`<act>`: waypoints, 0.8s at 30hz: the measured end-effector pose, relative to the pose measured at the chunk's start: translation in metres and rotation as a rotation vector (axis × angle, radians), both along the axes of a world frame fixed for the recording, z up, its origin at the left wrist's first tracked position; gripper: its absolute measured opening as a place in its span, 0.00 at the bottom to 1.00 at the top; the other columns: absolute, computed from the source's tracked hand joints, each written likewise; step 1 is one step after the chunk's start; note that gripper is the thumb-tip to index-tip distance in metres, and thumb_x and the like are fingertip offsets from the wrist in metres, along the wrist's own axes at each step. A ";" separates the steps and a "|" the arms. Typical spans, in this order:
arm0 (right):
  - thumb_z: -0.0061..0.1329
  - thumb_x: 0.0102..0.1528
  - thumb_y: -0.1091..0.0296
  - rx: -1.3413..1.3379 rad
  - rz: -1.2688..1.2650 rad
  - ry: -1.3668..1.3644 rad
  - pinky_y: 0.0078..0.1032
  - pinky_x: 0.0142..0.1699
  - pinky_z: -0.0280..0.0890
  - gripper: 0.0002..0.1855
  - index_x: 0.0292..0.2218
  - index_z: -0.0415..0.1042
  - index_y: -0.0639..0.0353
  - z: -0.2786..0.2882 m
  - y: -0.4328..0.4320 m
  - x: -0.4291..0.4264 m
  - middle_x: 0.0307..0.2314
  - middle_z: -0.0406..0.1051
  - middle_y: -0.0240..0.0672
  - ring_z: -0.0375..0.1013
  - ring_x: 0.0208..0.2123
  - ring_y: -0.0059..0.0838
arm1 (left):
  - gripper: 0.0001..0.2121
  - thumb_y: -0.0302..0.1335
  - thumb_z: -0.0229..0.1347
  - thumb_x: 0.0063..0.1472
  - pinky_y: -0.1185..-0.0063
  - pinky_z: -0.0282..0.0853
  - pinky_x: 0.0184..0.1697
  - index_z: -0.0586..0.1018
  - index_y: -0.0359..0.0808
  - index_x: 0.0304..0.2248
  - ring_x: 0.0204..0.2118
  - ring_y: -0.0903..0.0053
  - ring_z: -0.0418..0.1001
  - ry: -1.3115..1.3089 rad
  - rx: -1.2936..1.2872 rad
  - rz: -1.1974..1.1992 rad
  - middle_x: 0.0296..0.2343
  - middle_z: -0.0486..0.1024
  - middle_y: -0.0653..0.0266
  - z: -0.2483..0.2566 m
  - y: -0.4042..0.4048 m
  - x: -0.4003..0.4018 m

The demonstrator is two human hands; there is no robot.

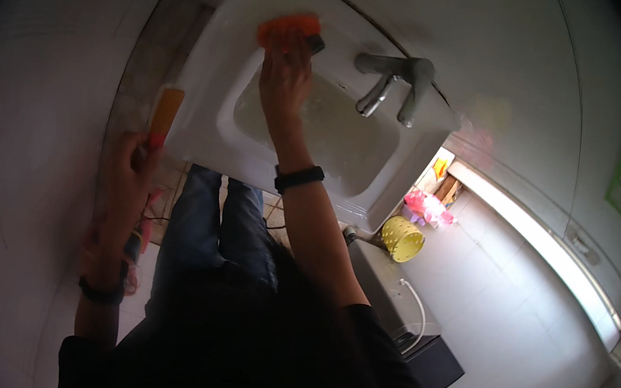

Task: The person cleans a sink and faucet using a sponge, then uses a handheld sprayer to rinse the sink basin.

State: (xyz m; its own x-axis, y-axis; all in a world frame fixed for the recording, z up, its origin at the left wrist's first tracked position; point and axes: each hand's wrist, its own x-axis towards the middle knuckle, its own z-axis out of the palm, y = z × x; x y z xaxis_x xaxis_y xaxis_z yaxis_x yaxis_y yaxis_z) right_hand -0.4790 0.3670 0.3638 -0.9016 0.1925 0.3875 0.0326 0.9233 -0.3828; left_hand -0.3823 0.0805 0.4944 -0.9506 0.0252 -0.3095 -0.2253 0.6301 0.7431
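My right hand [286, 80] presses an orange cloth or sponge [290, 27] on the back left part of the rim of a white ceramic washbasin [202, 119]. A small dark part shows beside the orange thing, next to my fingertips. Left of the basin, my left hand [136, 166] grips the red end of an upright tool with a flat yellow-orange part [167, 108]; its exact kind I cannot tell. A metal faucet [390, 71] stands on the basin's rim, right of my right hand. The basin's bowl [343, 133] looks wet or cloudy.
A yellow perforated basket [402, 239] and a pink plastic bag [430, 209] lie right of the basin. Nearer me stands a grey tank or cabinet [376, 275] with a white hose [422, 311]. Walls bound the basin's back and the left side. My legs are just before the basin.
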 end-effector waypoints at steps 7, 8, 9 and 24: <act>0.50 0.60 0.78 -0.019 -0.064 -0.028 0.39 0.59 0.69 0.19 0.52 0.76 0.59 -0.007 0.123 0.076 0.52 0.73 0.43 0.70 0.57 0.46 | 0.11 0.30 0.64 0.64 0.82 0.64 0.31 0.78 0.33 0.40 0.27 0.85 0.65 0.078 0.019 -0.072 0.28 0.73 0.71 0.006 0.011 -0.006; 0.50 0.60 0.78 0.119 -0.144 -0.051 0.38 0.58 0.69 0.18 0.51 0.76 0.60 -0.001 0.139 0.089 0.51 0.73 0.43 0.71 0.55 0.45 | 0.11 0.29 0.65 0.63 0.81 0.63 0.29 0.78 0.33 0.40 0.26 0.84 0.64 0.077 0.029 -0.067 0.28 0.73 0.70 0.006 0.012 -0.007; 0.51 0.59 0.78 0.148 -0.195 -0.047 0.38 0.56 0.70 0.17 0.50 0.77 0.59 0.007 0.154 0.097 0.50 0.74 0.43 0.72 0.54 0.45 | 0.11 0.28 0.65 0.62 0.80 0.62 0.28 0.78 0.33 0.40 0.25 0.82 0.64 0.077 0.037 -0.060 0.27 0.73 0.69 0.006 0.012 -0.008; 0.50 0.55 0.79 0.175 -0.426 -0.475 0.40 0.41 0.77 0.17 0.45 0.79 0.52 0.063 0.154 0.270 0.44 0.74 0.37 0.74 0.47 0.45 | 0.11 0.27 0.67 0.60 0.81 0.61 0.26 0.78 0.32 0.37 0.22 0.84 0.63 0.172 0.029 -0.138 0.26 0.74 0.69 0.040 0.032 -0.011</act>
